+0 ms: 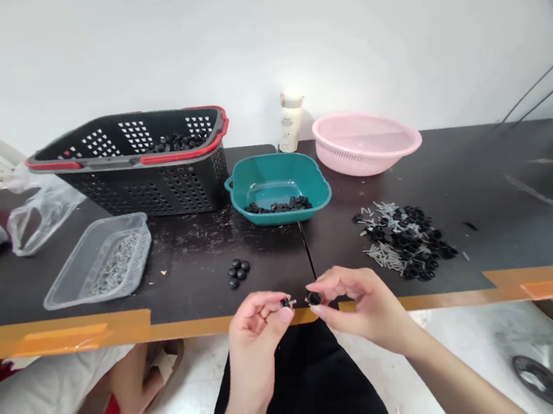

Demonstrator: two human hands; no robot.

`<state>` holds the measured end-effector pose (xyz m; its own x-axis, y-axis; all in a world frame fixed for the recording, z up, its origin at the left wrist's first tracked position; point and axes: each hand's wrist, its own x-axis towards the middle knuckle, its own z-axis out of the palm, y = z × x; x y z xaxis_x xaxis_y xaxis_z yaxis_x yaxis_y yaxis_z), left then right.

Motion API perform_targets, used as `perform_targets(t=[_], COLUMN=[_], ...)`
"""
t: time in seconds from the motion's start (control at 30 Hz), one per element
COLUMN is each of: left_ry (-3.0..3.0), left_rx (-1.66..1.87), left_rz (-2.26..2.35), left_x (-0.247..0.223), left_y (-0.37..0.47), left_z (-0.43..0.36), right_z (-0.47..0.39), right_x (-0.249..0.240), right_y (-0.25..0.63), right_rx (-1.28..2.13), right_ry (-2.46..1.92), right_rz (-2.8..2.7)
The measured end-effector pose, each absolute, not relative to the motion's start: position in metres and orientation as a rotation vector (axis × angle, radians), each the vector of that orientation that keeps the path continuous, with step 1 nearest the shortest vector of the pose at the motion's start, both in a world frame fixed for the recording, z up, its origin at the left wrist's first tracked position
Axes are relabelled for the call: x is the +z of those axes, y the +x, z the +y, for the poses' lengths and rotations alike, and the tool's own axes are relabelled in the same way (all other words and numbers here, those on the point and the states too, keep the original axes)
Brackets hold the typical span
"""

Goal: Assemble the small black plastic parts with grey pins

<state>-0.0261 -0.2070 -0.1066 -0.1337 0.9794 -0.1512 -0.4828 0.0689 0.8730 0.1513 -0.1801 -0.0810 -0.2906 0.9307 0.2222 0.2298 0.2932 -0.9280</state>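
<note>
My left hand [255, 337] is closed in a pinch on a small black part with a pin [289, 303], whose pale metal end points right. Opposite it, my right hand [366, 303] pinches a round black cap [314, 298] between thumb and fingertips. A narrow gap separates the two pieces, just above the table's front edge. Several round black caps [239, 273] lie in a small cluster beyond my left hand. Beyond and to the right of my right hand is a mixed pile of black rings and pale pins [406, 241].
At the back stand a black basket [153, 185] holding black parts, a teal tub [282, 217] with black pieces, a white bottle [291, 123] and a pink basket [370, 145]. A clear container [70, 276] of metal pins sits left. Another person's arm [132, 386] shows below the table.
</note>
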Motion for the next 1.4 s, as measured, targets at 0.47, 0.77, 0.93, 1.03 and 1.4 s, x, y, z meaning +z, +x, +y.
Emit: perform_targets(t=[0.47,0.77,0.93,1.03,1.4], left_ry=[1.005,0.868,0.722,0.679,0.626], left_rx=[1.364,1.312,1.263,1.265,1.247], left_rz=[1.046,1.034,0.943,0.877,0.87], left_x=[-0.07,-0.066,-0.066,-0.068,-0.067], left_y=[-0.021,-0.023,-0.024,-0.024,-0.024], left_z=[-0.219,-0.219,-0.216,-0.214,-0.215], right_z=[-0.192,-0.189,-0.188,-0.189,-0.189], right_x=[-0.055,-0.056,-0.054,-0.052,-0.048], right_y=[0.147,0.152,0.153,0.15,0.145], right_rx=[1.087,0.977,0.88,0.855,0.792], right_ry=[-0.83,-0.782,-0.754,-0.772,-0.787], right_rz=[-1.624,-1.805,-1.908,-1.857,-1.817])
